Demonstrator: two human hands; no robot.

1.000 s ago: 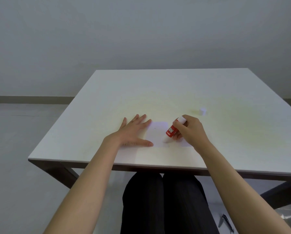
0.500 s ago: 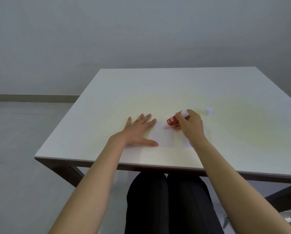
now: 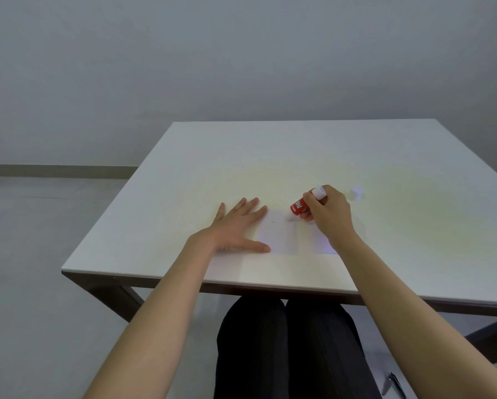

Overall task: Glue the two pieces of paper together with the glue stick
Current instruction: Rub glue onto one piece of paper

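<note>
A small white paper (image 3: 279,236) lies flat near the table's front edge. My left hand (image 3: 235,226) presses flat on the table at the paper's left side, fingers spread, thumb along its lower edge. A second white paper (image 3: 322,243) lies just to the right, mostly hidden under my right wrist. My right hand (image 3: 329,214) grips the red glue stick (image 3: 299,205), tilted with its glue end touching the top right of the first paper. The stick's white end points up and away.
The glue stick's white cap (image 3: 356,192) sits on the white table (image 3: 270,156) to the right of my right hand. My dark-clothed legs are under the front edge. A dark pen-like object (image 3: 395,383) lies on the floor at the lower right.
My right hand has carried the glue stick from the paper's lower middle up to its top edge and a little right. My left hand has stayed pressed in place.
</note>
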